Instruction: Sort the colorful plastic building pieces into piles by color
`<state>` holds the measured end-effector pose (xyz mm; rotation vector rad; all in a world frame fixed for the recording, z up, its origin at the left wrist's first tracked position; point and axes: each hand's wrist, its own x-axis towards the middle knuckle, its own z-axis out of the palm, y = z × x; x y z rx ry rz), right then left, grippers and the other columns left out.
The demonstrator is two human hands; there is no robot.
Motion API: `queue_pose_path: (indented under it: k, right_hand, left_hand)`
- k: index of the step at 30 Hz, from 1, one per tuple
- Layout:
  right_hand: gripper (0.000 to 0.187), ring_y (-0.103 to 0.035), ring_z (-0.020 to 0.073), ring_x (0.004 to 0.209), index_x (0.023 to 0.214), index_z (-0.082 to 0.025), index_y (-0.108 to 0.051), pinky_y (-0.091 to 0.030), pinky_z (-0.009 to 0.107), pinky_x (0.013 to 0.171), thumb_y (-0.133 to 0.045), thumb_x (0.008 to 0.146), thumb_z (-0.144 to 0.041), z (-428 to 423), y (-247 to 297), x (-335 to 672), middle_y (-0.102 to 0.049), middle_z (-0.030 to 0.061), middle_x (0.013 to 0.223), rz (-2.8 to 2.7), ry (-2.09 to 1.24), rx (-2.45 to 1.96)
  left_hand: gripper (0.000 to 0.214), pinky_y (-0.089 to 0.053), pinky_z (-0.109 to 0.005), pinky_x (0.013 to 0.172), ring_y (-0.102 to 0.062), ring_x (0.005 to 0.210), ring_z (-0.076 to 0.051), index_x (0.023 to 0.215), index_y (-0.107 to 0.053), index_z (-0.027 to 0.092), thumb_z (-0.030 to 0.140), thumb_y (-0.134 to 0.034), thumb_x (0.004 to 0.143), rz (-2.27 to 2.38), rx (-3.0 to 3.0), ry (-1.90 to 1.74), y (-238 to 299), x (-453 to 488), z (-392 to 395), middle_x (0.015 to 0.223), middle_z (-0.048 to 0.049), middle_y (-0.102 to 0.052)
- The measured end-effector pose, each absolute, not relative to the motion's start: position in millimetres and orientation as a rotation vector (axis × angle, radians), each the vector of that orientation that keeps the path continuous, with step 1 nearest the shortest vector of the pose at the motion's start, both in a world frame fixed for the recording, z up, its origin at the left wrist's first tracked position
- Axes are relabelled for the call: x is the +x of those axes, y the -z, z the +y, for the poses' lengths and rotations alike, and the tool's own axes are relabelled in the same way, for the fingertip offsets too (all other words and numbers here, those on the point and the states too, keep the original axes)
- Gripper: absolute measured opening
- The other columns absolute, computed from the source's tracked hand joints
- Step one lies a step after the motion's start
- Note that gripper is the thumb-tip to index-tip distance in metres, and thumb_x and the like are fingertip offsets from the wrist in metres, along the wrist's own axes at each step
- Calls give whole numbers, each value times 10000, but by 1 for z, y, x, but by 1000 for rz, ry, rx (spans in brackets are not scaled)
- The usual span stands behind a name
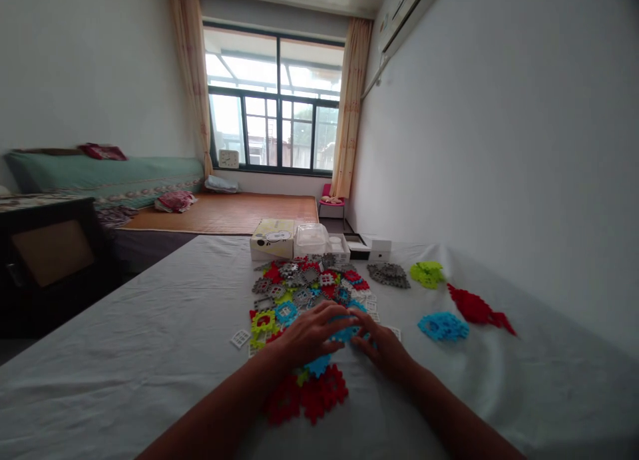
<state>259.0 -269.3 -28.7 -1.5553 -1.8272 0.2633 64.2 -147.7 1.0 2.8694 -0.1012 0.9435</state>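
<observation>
A heap of flat interlocking plastic tiles (304, 287) in red, grey, blue, green and white lies on the white-clothed table (150, 353). My left hand (312, 330) and my right hand (382, 347) meet at the near edge of the heap, fingers curled on a blue tile (344, 332) held between them. Red tiles (307, 397) lie under my left forearm. To the right lie sorted groups: grey tiles (388, 274), green tiles (427, 273), blue tiles (442, 327) and red tiles (476, 308).
A cardboard box (272, 238), a clear plastic tub (311, 238) and small white boxes (374, 247) stand at the table's far edge. Beyond are a bed with a mat (224, 212), a window (277, 110) and a dark cabinet (47, 253) at left.
</observation>
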Motion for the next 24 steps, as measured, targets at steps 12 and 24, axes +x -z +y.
queue_pose_path:
  k: [12, 24]
  right_hand:
    - [358, -637, 207, 827, 1111, -174, -596, -470, 304, 727, -340, 934, -350, -289, 23, 356, -682, 103, 925, -1174, 492, -2105]
    - [289, -518, 278, 1038, 1056, -194, -638, -443, 371, 766, -445, 841, -199, -304, 36, 387, -609, 105, 1121, -1040, 898, -2297]
  left_hand:
    - [238, -463, -349, 942, -569, 1076, -189, 1084, -630, 247, 179, -490, 905, 234, 2971, -1135, -3, 44, -113, 1079, -36, -666]
    - [247, -467, -315, 892, -606, 977, -188, 1013, -689, 243, 232, -479, 883, 709, 2727, -952, 10, 24, -78, 1014, -35, -691]
